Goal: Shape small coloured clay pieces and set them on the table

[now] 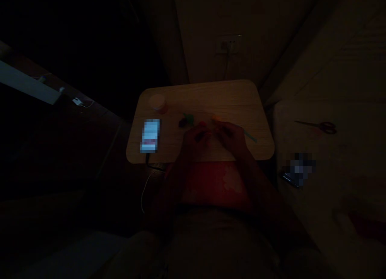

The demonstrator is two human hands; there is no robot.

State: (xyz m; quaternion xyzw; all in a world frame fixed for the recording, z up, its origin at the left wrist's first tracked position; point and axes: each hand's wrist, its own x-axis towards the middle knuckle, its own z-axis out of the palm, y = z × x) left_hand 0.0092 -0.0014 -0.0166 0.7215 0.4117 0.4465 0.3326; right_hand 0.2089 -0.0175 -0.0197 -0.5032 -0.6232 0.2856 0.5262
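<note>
In very dim light, both my hands are over a small wooden table. My left hand (193,139) is closed, with bent fingers around a small red piece (203,124) whose kind I cannot make out. Close beside it, my right hand (232,137) is curled with its fingertips together. What those fingertips hold is hidden in shadow. A small orange piece (216,117) shows just beyond the right fingertips. Left of the hands lie a green piece (189,118) and a dark piece (182,122). A thin pale green strip (250,136) lies by the right hand.
On the wooden table (229,96) stand a lidded tub (158,102) at the far left and a lit phone (150,136) with a cable. Scissors (327,127) and a second phone (298,170) lie on the surface to the right. A wall socket (228,44) is behind.
</note>
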